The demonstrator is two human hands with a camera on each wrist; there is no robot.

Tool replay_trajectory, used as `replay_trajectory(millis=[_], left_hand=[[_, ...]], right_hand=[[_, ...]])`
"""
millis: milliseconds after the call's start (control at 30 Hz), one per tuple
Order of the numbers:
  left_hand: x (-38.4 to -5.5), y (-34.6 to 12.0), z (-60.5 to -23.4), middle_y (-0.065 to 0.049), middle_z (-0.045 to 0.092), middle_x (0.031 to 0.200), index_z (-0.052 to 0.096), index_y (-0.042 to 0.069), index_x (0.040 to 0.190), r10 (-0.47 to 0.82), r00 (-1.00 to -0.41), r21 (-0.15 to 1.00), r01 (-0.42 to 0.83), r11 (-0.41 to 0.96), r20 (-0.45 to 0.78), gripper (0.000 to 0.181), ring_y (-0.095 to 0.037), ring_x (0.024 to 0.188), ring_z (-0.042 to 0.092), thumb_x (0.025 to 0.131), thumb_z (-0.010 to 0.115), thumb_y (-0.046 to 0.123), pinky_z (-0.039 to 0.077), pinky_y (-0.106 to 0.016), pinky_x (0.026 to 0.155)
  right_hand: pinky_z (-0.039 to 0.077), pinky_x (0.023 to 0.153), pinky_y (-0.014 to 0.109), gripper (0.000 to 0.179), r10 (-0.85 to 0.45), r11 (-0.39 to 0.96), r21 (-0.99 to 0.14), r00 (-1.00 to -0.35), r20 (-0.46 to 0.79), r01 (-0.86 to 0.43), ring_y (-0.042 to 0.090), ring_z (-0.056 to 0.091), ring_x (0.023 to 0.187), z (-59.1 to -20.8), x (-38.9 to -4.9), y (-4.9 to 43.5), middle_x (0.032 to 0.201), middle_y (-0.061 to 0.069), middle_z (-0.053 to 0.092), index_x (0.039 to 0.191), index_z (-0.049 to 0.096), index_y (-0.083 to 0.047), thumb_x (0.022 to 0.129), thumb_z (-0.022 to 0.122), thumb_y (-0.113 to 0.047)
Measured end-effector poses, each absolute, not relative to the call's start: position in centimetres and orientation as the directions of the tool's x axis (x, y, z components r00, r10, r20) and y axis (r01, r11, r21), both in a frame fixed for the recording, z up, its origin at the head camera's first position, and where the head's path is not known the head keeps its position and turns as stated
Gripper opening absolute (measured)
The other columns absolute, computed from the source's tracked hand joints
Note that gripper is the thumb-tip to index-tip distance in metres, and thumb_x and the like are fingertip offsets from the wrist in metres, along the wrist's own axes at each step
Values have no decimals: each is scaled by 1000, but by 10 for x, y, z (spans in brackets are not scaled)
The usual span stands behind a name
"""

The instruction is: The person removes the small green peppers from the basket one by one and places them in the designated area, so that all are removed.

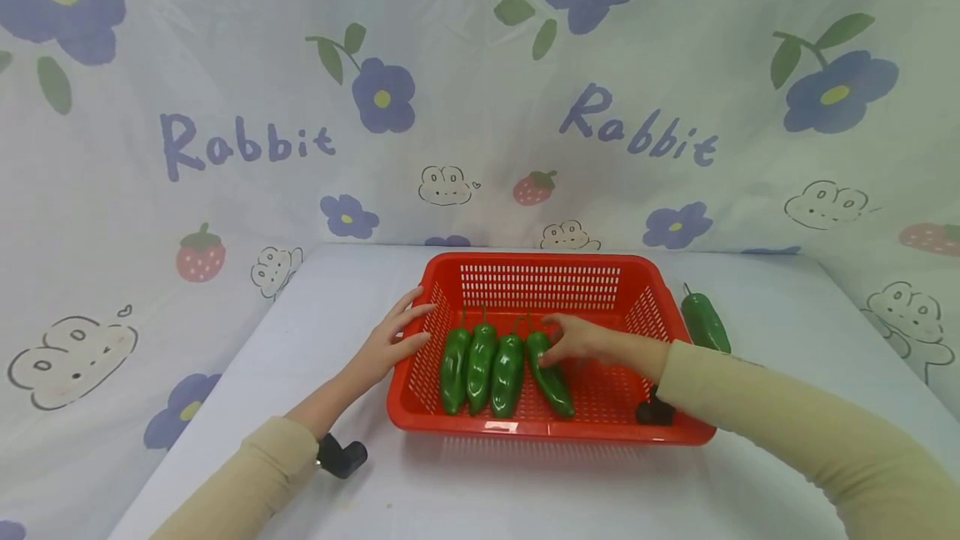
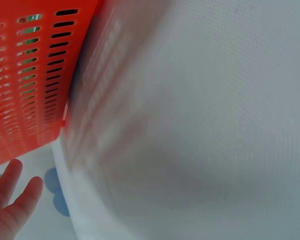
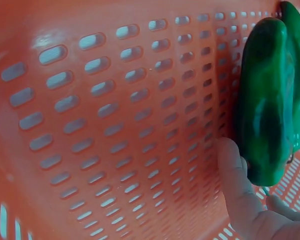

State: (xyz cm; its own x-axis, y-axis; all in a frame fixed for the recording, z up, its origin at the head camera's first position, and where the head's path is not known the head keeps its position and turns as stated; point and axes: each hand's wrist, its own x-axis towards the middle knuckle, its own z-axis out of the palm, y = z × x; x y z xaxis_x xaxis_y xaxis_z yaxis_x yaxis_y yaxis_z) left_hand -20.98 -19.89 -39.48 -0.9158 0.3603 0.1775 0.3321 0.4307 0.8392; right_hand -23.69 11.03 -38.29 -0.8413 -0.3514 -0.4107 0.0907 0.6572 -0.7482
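Inside the red plastic basket (image 1: 551, 430), several long green peppers lie side by side. My right hand (image 1: 581, 338) reaches in over the right side and holds the upper, stem end of the rightmost green pepper (image 1: 553, 386). That pepper lies slanted, its lower tip toward the right. In the right wrist view, fingers flank the end of the same pepper (image 3: 264, 100), low over the slotted basket floor. At the basket's left rim is my left hand (image 1: 390, 338), its fingers spread and extended over the edge. Only some of its fingertips (image 2: 27, 197) show in the left wrist view.
One more green pepper (image 1: 705, 322) lies on the white table (image 1: 337, 290), just outside the basket's right wall. A patterned cloth (image 1: 480, 123) hangs behind and at both sides. Black wrist devices show at the left wrist (image 1: 341, 457) and right wrist (image 1: 654, 409).
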Motion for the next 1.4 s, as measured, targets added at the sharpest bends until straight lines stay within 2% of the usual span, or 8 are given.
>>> replay_trajectory(millis=[100, 200, 333, 567, 733, 1100, 1400], left_hand=[[-210, -199, -395, -10, 16, 152, 46, 6, 132, 364, -913, 843, 339, 418, 186, 43, -39, 130, 31, 91, 53, 16, 50, -45, 84], [-209, -199, -394, -10, 16, 152, 46, 5, 132, 364, -913, 843, 338, 418, 186, 44, -39, 130, 30, 91, 53, 16, 50, -46, 85], [-209, -199, -393, -10, 16, 152, 45, 5, 133, 362, -914, 842, 336, 422, 184, 44, -38, 131, 28, 91, 53, 16, 49, -48, 86], [-209, -199, -394, -9, 16, 152, 46, 5, 132, 360, -913, 836, 342, 428, 190, 44, -37, 132, 27, 91, 53, 17, 48, -49, 87], [-207, -197, -393, -10, 16, 152, 45, 4, 133, 358, -914, 834, 341, 434, 188, 44, -39, 131, 28, 91, 53, 16, 49, -47, 86], [-207, -197, -391, -12, 16, 151, 44, 3, 133, 358, -914, 844, 340, 415, 192, 45, -39, 130, 29, 90, 53, 13, 49, -49, 86], [-208, -198, -393, -10, 16, 152, 45, 6, 133, 358, -915, 849, 334, 410, 187, 45, -37, 132, 27, 90, 53, 16, 47, -50, 88]], right_hand=[[48, 87, 44, 76, -342, 697, -714, -844, -413, 67, 28, 54, 103, -384, -236, 109, 113, 15, 55, 135, 38, -2, 70, 76, -13], [46, 91, 45, 77, -339, 723, -689, -840, -424, 56, 28, 51, 107, -384, -234, 107, 117, 14, 53, 134, 39, -3, 69, 77, -15], [51, 83, 42, 76, -339, 725, -686, -831, -442, 70, 26, 53, 102, -386, -233, 106, 115, 14, 52, 134, 39, -4, 69, 77, -15], [48, 87, 40, 73, -350, 715, -698, -844, -406, 40, 24, 53, 97, -390, -232, 103, 108, 13, 54, 130, 41, -1, 68, 77, -13], [49, 85, 38, 69, -350, 695, -718, -849, -396, 49, 23, 54, 94, -392, -231, 102, 105, 12, 54, 127, 43, 0, 67, 76, -10], [56, 67, 37, 66, -371, 592, -793, -823, -430, 148, 25, 61, 81, -390, -232, 102, 98, 17, 52, 125, 39, 2, 68, 72, 1], [55, 67, 36, 66, -391, 556, -823, -836, -385, 119, 23, 57, 86, -385, -239, 107, 101, 15, 54, 128, 42, -1, 70, 72, -1]])
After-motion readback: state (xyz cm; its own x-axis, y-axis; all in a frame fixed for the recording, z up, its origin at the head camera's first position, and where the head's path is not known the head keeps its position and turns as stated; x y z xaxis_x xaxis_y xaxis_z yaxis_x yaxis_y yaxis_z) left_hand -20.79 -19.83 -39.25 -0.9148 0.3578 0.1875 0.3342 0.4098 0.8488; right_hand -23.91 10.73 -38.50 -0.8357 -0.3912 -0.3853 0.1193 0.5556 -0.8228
